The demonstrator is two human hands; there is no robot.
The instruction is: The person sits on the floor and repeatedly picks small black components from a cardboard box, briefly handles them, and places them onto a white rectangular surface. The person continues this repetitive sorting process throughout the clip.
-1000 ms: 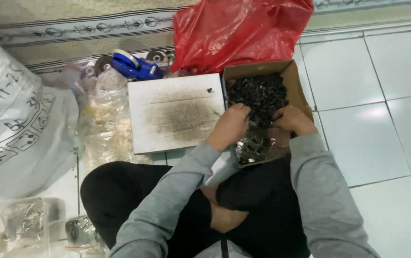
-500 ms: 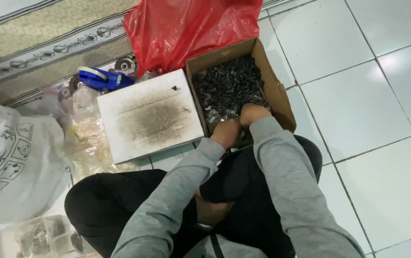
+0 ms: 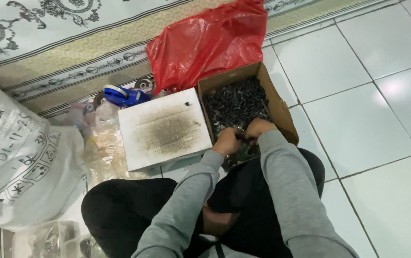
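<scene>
While both sleeves reach to 12 o'clock, the left hand (image 3: 227, 141) and right hand (image 3: 259, 129) meet inside the box (image 3: 282, 107), fingers curled among small dark parts (image 3: 236, 102); what they pinch, if anything, I cannot tell. At 9 o'clock lies a white slab (image 3: 165, 129); a red bag (image 3: 205, 45) is at 11.

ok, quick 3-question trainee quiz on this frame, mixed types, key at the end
1. True or false: both hands are inside the cardboard box of small dark parts.
2. What lies directly against the box's left side? A) red plastic bag B) white smudged board C) blue tape dispenser
3. Fill in: behind the box lies a crumpled ____ plastic bag.

Key: 1 true; 2 B, the white smudged board; 3 red.
</scene>
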